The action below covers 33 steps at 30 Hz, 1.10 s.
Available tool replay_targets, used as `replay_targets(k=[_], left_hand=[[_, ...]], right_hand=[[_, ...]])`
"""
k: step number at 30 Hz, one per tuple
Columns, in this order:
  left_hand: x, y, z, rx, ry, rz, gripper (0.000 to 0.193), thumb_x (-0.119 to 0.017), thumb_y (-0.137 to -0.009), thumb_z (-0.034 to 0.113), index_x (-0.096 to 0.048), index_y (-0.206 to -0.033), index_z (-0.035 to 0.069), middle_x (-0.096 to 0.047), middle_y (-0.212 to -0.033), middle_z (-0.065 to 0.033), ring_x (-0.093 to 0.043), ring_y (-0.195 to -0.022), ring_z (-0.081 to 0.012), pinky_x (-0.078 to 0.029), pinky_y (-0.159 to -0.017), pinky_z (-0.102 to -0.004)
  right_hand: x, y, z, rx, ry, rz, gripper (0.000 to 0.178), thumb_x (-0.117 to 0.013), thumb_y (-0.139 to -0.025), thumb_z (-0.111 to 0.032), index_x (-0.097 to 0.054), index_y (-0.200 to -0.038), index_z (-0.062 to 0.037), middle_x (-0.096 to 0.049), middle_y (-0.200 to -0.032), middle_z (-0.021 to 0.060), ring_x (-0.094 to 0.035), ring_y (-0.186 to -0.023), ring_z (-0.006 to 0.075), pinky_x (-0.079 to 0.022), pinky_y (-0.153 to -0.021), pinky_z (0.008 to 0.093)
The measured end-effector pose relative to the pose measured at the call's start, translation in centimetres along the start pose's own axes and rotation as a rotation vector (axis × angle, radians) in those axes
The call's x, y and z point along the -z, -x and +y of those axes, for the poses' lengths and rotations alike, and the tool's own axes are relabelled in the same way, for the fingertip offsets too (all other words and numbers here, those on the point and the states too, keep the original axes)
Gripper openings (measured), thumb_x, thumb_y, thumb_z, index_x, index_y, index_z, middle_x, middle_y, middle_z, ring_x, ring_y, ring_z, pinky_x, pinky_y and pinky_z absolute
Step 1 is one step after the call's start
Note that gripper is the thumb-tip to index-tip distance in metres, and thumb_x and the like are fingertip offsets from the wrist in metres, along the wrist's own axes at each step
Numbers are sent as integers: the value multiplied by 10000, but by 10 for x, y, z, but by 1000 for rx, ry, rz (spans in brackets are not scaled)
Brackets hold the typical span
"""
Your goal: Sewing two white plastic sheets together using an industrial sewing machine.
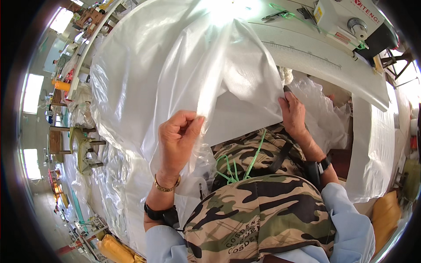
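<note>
A large white, slightly see-through plastic sheet spreads from the bright lamp at the top down over my lap. My left hand is closed, pinching a folded edge of it between thumb and fingers. Farther right, my right hand grips the sheet's other edge beside the table front. Between my hands the lower edge runs stretched above my camouflage apron. The sheet's far end gathers under the glare of the lamp, where details are washed out.
A white sewing machine stands on the table at the upper right, with snips and green string near it. A ruler scale runs along the table. Crumpled clear plastic hangs right. A wooden stool stands left.
</note>
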<state>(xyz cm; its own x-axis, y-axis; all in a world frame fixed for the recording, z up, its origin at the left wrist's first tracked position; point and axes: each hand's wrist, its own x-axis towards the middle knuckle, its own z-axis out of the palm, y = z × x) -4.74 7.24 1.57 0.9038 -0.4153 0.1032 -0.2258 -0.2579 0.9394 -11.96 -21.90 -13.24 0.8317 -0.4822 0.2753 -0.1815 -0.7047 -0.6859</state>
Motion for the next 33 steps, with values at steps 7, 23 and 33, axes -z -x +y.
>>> replay_targets(k=[7, 23, 33], left_hand=[[-1, -5, 17, -158, -278, -44, 75, -681, -885, 8, -625, -838, -5, -514, -629, 55, -447, -589, 7, -369, -523, -183], [-19, -9, -7, -201, -124, -164, 99, -646, -844, -69, -649, -928, -17, -607, -728, -63, -549, -650, -117, -447, -608, -249], [-17, -17, -10, 311, 269, -188, 183, -637, -949, 142, -654, -841, -5, -545, -704, 66, -455, -654, -13, -363, -560, -196]], right_hand=[[43, -1, -86, 516, -254, -163, 157, -676, -840, -73, -530, -829, -14, -545, -781, 144, -556, -756, 360, -452, -703, 422], [28, 4, -155, 688, -370, -360, 150, -651, -830, -44, -503, -853, -44, -582, -719, 86, -626, -701, 294, -470, -724, 397], [25, 3, -162, 921, -86, -440, 204, -672, -775, -103, -518, -893, -41, -602, -846, 74, -630, -820, 247, -467, -771, 379]])
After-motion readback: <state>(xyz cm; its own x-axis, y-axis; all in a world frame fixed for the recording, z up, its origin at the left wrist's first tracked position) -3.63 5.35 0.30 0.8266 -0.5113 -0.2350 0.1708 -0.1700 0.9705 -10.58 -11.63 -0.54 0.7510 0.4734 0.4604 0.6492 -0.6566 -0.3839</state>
